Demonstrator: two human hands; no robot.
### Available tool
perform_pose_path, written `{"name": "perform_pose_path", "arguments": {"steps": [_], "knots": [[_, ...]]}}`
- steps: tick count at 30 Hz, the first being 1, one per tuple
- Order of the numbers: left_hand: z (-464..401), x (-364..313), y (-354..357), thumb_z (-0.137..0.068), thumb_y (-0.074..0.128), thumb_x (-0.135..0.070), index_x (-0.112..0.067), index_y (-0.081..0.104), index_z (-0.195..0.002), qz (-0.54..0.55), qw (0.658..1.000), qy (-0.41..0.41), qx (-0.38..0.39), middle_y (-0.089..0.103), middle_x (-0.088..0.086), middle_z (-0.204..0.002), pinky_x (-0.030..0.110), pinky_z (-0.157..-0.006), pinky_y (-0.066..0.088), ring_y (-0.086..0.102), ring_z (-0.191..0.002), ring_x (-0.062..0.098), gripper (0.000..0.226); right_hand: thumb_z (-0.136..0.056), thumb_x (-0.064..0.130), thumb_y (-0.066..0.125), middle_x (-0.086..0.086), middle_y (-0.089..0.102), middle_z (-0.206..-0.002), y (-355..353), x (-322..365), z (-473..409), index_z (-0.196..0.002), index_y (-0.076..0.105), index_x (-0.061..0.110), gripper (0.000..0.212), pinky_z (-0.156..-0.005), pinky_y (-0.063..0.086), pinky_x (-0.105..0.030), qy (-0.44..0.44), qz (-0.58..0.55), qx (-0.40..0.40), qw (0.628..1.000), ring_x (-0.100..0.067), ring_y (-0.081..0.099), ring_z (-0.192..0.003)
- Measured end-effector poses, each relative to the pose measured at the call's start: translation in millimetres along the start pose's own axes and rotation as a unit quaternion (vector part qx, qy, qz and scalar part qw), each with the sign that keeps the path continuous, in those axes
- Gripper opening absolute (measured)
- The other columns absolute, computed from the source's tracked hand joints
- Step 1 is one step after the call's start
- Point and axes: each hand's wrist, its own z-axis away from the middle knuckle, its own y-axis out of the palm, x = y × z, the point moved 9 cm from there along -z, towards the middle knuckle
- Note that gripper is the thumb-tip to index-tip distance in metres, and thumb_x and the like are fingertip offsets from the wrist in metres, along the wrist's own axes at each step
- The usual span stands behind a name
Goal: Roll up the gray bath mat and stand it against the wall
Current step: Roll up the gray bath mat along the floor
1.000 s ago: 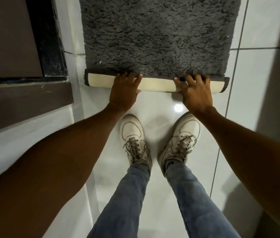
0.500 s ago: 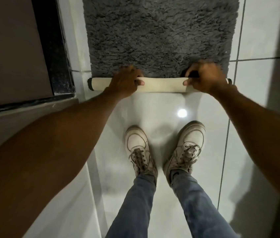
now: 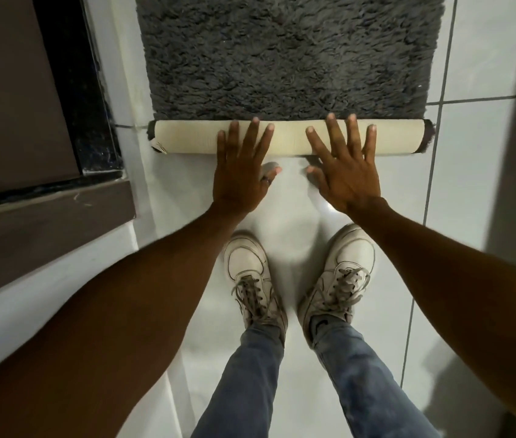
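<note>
Already both flat, splayed hands, left hand point(image 3: 240, 172) and right hand point(image 3: 346, 170), press the roll point(image 3: 288, 136); uneven pushing could skew the mat point(image 3: 285, 55).

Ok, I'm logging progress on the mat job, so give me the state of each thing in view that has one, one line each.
gray bath mat: partly rolled; the rest lies flat, pile up, on the floor.
rolled part: a tight cream-backed tube lying on the tiles, not yet stood up.
left hand: open, fingers spread flat on the roll.
right hand: open, fingers spread flat on the roll.
sneakers: laced, planted on the tiles behind the roll.
</note>
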Motion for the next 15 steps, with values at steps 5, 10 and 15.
{"name": "perform_pose_path", "arguments": {"steps": [5, 10, 15], "knots": [[-29.2, 4.6, -9.2, -0.094, 0.062, -0.037, -0.030, 0.036, -0.153, -0.020, 0.998, -0.053, -0.036, 0.051, 0.008, -0.148, 0.066, -0.120, 0.024, 0.040, -0.143, 0.039, 0.065, -0.105, 0.039, 0.034, -0.013, 0.045, -0.162, -21.1, -11.6, -19.4, -0.158, 0.038, 0.030, 0.053, -0.121, 0.017, -0.071, 0.037, -0.012, -0.060, 0.997, -0.044, 0.037, -0.149], [-27.4, 3.0, -19.6, -0.093, 0.067, -0.031, -0.029, 0.042, -0.148, -0.023, 0.998, -0.055, -0.014, 0.054, 0.007, -0.144, 0.064, -0.120, 0.026, 0.045, -0.138, 0.035, 0.061, -0.101, 0.027, 0.046, -0.008, 0.058, -0.149, -37.1, -9.8, -16.5, -0.151, 0.049, 0.031, 0.050, -0.118, 0.025, -0.066, 0.046, -0.022, -0.066, 0.996, -0.037, 0.050, -0.138], [-9.9, -11.4, -36.0, -0.094, 0.063, -0.043, -0.030, 0.044, -0.146, 0.019, 0.995, -0.031, 0.092, 0.052, 0.006, -0.147, 0.056, -0.113, 0.035, 0.047, -0.132, 0.037, 0.057, -0.099, 0.025, 0.060, -0.008, 0.064, -0.142, -42.1, -12.4, 1.7, -0.149, 0.054, 0.032, 0.051, -0.113, 0.029, -0.058, 0.046, -0.071, 0.068, 0.994, -0.038, 0.050, -0.133]]}}
